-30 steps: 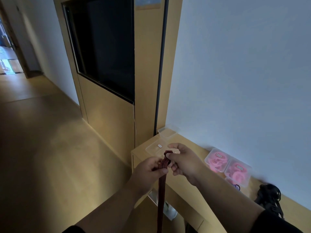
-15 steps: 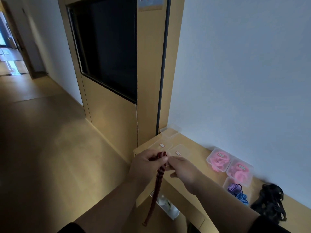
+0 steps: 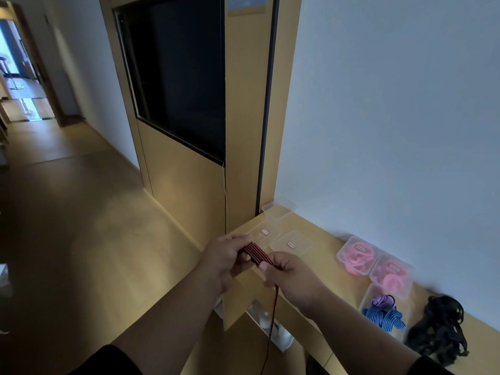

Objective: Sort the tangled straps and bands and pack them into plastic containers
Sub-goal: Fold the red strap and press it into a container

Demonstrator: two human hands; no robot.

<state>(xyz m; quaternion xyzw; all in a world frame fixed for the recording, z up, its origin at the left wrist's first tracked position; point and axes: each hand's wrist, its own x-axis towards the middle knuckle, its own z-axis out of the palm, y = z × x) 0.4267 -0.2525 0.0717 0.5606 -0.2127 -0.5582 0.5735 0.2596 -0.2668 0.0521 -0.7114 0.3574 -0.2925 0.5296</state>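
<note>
A red and black striped strap (image 3: 257,253) stretches between my two hands above the near corner of the wooden counter (image 3: 319,239). My left hand (image 3: 227,259) grips its upper end with curled fingers. My right hand (image 3: 290,274) pinches it lower down, and the loose tail hangs past the counter's edge towards the floor. Two clear plastic containers (image 3: 290,243) with small labels lie just beyond my hands. A tangle of black straps (image 3: 438,331) lies on the counter at the far right.
Two lidded containers of pink bands (image 3: 357,255) stand by the white wall, and an open one holds blue striped and purple bands (image 3: 384,312). Another clear container (image 3: 278,209) sits in the counter's back corner. A wooden panel with a dark window (image 3: 184,85) rises behind; the corridor floor lies left.
The strap has been drawn up between my hands. Its stretch between them now runs slanting, and my right hand has slid down along it. The view has shifted right, showing more containers.
</note>
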